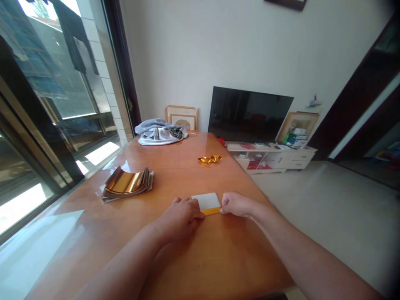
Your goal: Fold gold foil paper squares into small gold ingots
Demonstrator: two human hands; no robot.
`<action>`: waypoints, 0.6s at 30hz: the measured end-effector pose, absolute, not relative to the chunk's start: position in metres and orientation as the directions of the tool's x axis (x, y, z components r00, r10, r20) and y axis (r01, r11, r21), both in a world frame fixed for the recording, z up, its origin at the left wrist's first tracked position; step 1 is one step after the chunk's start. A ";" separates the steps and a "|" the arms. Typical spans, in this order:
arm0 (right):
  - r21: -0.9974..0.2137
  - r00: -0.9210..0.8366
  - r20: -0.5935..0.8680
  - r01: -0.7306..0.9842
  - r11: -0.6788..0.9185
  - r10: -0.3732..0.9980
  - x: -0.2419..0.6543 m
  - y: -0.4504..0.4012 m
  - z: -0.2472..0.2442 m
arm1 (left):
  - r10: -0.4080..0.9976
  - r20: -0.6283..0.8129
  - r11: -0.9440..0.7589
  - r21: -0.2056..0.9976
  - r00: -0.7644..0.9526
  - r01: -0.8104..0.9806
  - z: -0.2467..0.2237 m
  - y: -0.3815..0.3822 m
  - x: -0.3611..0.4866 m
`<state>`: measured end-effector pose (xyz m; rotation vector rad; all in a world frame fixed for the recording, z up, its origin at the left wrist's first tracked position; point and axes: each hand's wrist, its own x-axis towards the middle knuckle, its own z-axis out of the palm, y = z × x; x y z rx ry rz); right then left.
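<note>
A long wooden desk (231,254) runs away from the viewer beside a tall glass window (59,104). Beyond its far edge, a flat black television (250,114) stands over a low white cabinet (268,160). Framed pictures (181,117) lean against the wall behind the far left corner. A bundled grey cloth (159,132) lies at that corner, and a stack of gold foil sheets (126,183) curls up near the left edge, about midway along. A small folded piece of gold foil (210,158) sits toward the far end, near the middle.

Close to the near edge, a foil sheet (206,201) lies white side up, with a gold fold (211,211) along its near side. The left hand (181,218) covers the sheet's left end, its fingers (195,212) together; the hand partly hides them, so I cannot tell if they are clamped. The right hand (237,204) has its fingers (225,206) clamped on the fold's right end.
</note>
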<state>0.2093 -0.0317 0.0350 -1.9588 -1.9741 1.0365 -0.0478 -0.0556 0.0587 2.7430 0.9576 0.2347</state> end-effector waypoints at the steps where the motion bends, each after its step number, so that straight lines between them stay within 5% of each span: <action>1: -0.579 -0.114 -0.337 0.808 -0.110 0.935 0.212 -0.032 0.035 | 0.628 0.077 -0.761 0.267 0.774 0.591 0.059 -0.056 -0.048; 9: -0.635 -0.046 -0.219 0.765 -0.107 0.975 0.227 -0.038 0.032 | 0.628 0.109 -0.765 0.266 0.770 0.586 0.053 -0.053 -0.047; 18: -0.565 -0.157 0.093 0.805 0.181 0.983 0.193 -0.018 0.031 | 0.643 0.145 -0.759 0.246 0.752 0.602 0.049 -0.052 -0.041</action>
